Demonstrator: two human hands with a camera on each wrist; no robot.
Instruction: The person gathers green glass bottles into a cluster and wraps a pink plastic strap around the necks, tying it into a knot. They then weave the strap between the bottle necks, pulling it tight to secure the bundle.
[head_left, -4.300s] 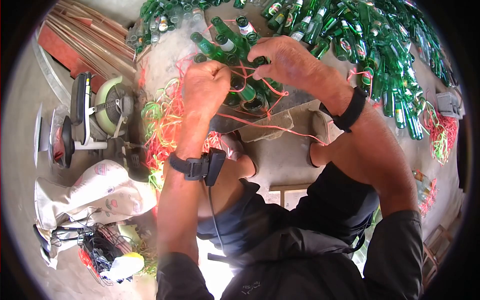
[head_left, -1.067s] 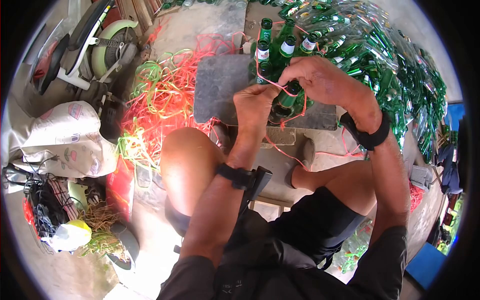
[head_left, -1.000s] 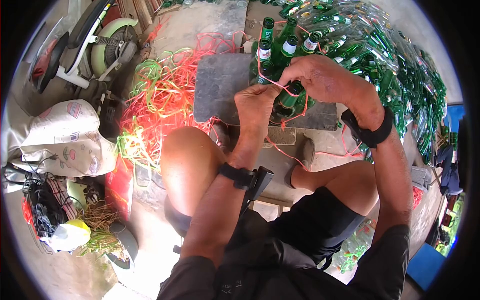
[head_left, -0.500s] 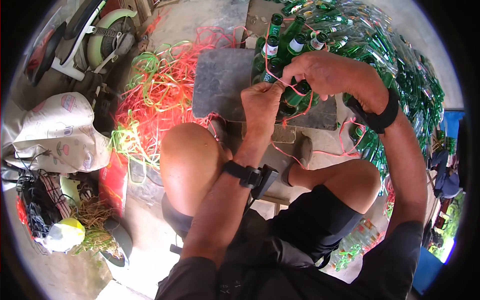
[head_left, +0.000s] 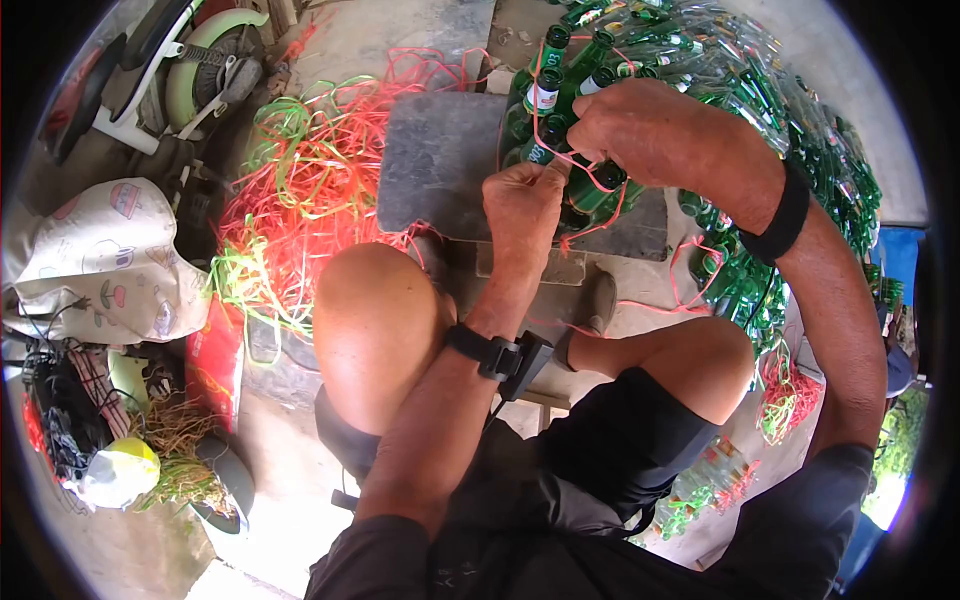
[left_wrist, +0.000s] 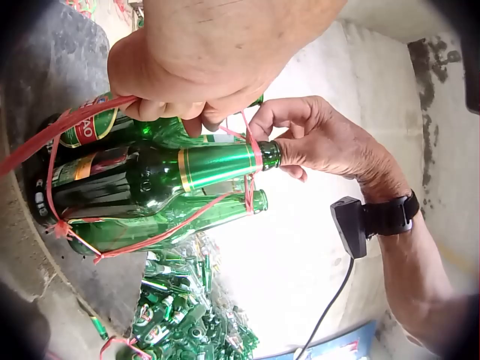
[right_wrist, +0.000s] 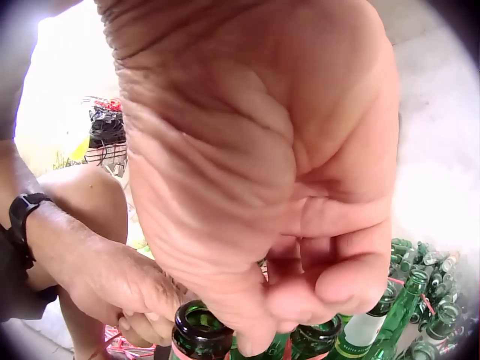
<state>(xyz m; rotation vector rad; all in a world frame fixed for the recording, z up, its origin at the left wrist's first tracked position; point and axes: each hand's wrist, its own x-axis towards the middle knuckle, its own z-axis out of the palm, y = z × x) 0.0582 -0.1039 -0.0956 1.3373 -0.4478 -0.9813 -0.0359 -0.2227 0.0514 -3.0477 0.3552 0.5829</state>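
Green glass beer bottles (left_wrist: 217, 163) stand bunched upright on a dark board (head_left: 435, 165), with pink plastic twine (left_wrist: 251, 180) looped round their necks and lower down. My left hand (head_left: 525, 205) grips the twine beside the near bottle necks, fingers curled; a strand runs out of this fist in the left wrist view. My right hand (head_left: 650, 130) bends over the bottle tops, finger and thumb pinching at the twine by a bottle mouth (right_wrist: 202, 322). Its fingertips are partly hidden behind the necks in the left wrist view.
A tangled heap of red and green twine (head_left: 310, 200) lies left of the board. Behind and to the right spreads a large pile of green bottles (head_left: 750, 110). A wheeled machine (head_left: 190, 80) and a printed cloth (head_left: 120, 260) are at far left.
Since the oldest frame, the hands have come closer together at the near bottle necks. Lately the right wrist has turned and its forearm swung outward to the right; the left hand keeps its grip.
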